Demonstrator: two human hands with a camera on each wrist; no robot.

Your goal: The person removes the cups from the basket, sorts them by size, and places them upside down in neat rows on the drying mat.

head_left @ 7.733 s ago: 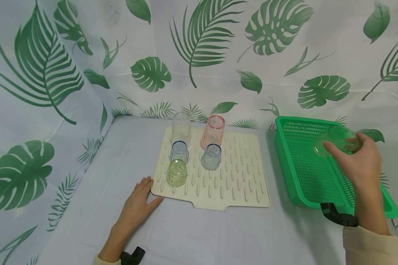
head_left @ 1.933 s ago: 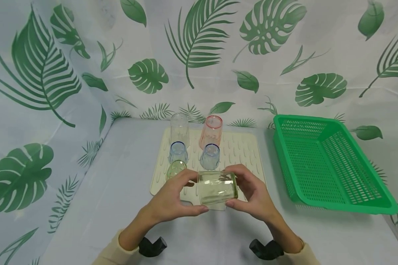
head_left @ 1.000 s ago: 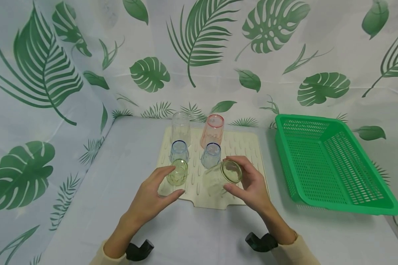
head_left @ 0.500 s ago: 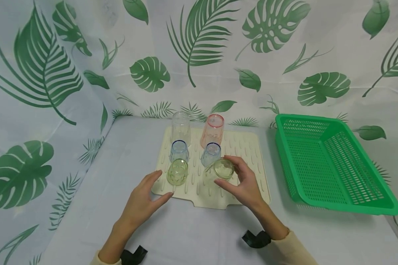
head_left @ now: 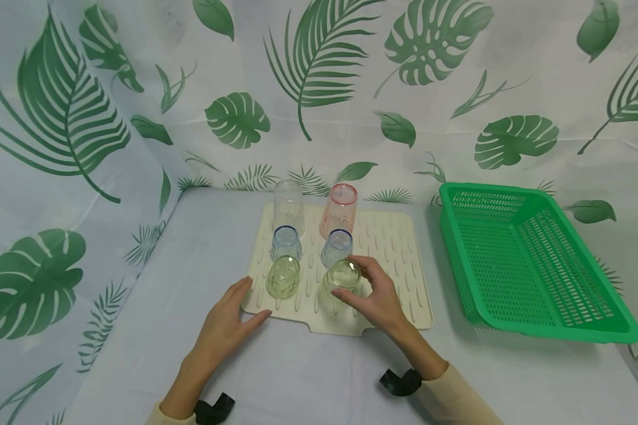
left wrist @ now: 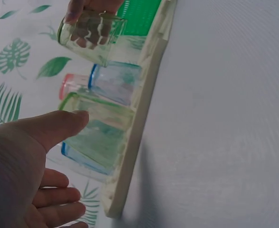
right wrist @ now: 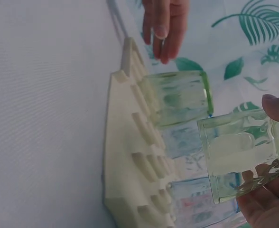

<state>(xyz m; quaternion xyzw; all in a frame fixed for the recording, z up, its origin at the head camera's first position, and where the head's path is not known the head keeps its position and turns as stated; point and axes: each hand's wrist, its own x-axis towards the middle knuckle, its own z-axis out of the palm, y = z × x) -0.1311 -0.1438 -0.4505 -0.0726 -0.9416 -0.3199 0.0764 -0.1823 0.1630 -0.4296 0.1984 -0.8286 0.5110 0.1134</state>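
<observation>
My right hand (head_left: 374, 298) grips a pale green drinking glass (head_left: 344, 277) round its upper part, base up. In the right wrist view this glass (right wrist: 239, 152) hangs a little above the ridged cream draining mat (head_left: 388, 265), its rim apart from it. My left hand (head_left: 220, 324) rests by the mat's front left corner, thumb and fingers spread, holding nothing. Nearest to it is another green glass (head_left: 283, 277), upside down on the mat. Behind stand two blue-edged glasses, one left (head_left: 286, 245) and one right (head_left: 337, 248), a tall clear glass (head_left: 289, 206) and a pink-edged glass (head_left: 340, 209).
A green plastic basket (head_left: 465, 283) with mesh walls stands right of the mat, with nothing seen inside. Leaf-print cloth (head_left: 345, 141) hangs behind and to the left. A pale cloth (head_left: 319, 378) covers the table.
The right hand took a green glass from the basket area; both hands held it over the mat. The left hand let go and drew back left. The glass turned base up and came lower.
</observation>
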